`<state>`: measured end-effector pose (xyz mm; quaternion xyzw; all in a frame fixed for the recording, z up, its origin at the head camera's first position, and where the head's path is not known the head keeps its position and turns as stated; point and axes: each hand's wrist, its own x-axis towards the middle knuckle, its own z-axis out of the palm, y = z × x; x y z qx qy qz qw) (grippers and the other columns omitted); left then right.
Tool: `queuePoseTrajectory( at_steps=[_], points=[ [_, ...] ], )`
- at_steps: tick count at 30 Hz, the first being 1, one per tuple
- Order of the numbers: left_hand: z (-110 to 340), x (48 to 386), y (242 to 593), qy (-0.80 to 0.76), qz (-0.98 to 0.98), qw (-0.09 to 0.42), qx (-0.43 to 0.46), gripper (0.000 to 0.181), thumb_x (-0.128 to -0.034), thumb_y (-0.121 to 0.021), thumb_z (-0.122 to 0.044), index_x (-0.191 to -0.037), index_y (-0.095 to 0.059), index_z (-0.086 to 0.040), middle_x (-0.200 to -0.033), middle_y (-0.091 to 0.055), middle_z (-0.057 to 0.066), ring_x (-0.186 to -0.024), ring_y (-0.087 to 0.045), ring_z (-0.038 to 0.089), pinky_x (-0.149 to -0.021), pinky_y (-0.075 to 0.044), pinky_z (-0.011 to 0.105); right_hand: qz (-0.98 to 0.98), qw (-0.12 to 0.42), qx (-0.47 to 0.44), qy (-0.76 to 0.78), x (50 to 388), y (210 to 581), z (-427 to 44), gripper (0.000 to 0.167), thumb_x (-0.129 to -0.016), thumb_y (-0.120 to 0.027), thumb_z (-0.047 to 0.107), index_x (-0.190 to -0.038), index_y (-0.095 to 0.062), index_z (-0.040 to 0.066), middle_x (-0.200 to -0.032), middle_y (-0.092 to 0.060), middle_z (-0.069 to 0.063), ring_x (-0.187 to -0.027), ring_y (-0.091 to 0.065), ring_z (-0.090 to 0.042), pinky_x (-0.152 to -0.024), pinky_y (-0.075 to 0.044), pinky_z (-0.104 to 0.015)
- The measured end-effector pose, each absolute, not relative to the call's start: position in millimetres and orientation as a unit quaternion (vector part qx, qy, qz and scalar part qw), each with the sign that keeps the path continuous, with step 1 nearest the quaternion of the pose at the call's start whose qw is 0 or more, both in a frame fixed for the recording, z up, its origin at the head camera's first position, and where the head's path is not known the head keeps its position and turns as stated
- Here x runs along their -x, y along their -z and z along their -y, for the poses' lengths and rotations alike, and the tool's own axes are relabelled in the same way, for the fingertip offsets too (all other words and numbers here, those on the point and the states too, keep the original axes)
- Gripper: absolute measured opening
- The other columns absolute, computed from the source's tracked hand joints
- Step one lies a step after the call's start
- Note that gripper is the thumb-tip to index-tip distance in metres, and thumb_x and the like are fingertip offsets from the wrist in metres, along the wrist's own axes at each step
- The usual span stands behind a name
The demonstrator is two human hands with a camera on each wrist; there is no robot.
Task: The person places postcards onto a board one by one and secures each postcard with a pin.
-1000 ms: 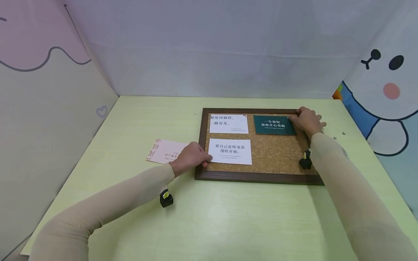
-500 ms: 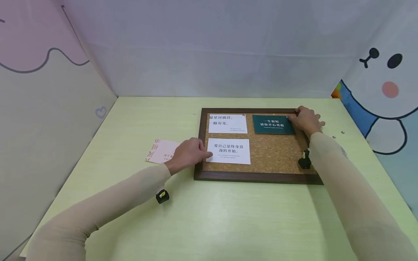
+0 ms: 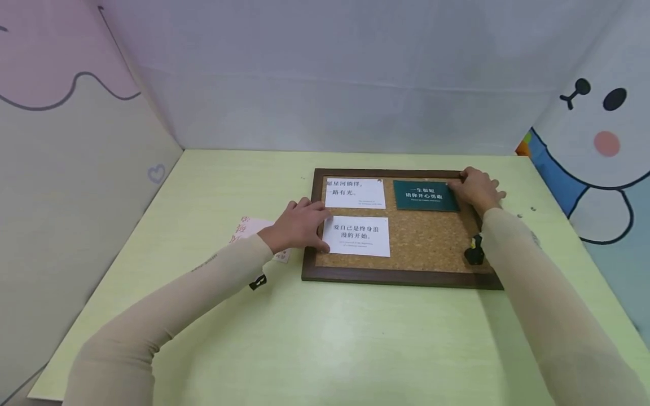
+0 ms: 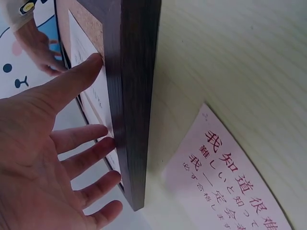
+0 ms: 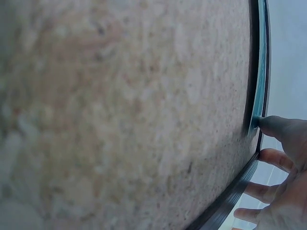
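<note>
A framed corkboard [image 3: 426, 242] lies flat on a pale green table [image 3: 365, 338], its long side running left to right. On its lower left quarter is a white Chinese-text postcard [image 3: 356, 238], also lying lengthwise left to right. The relation that seems to matter most is here: the left hand [image 3: 301, 224] comes in over the board's left edge, much nearer this card than the right hand is. Its thumb is at the card's lower left corner, its forefinger by the upper left corner, so the card lies just to that hand's right. The fingers are spread and relaxed, grasping nothing.

The right hand [image 3: 476, 187] is at the board's far right corner. Its thumb rests on the right end of a dark green postcard [image 3: 425, 196], and its fingers reach past the frame, fairly straight, neither clenched nor wrapped around anything.

A second white postcard [image 3: 355, 194] occupies the board's upper left, with a small pin-like dot at its top right corner. Left of the board, on the table, a pink postcard [image 3: 249, 226] lies partly hidden by the left arm. Right of the board are small dark specks [image 3: 533, 208], too tiny to identify.
</note>
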<state>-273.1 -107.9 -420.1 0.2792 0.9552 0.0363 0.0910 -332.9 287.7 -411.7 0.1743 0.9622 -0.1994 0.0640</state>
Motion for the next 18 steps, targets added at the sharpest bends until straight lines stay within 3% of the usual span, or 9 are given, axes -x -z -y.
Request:
queuePoseTrajectory(
  at_steps=[18],
  points=[
    [112.1,273.9,422.2,-0.031,-0.953,0.097,-0.284,0.079,-0.0734,-0.077,-0.060,-0.136,-0.056,-0.018,-0.146,-0.046,-0.003,-0.122,-0.043,0.026,-0.101,-0.035,0.048,-0.963,0.067,-0.170,0.198,332.5,411.1,-287.9,0.064,-0.100,-0.046,0.043,-0.145,-0.035,-0.001,-0.140,-0.037,-0.035,-0.124,-0.028,-0.058,-0.101,-0.017,-0.071]
  ],
)
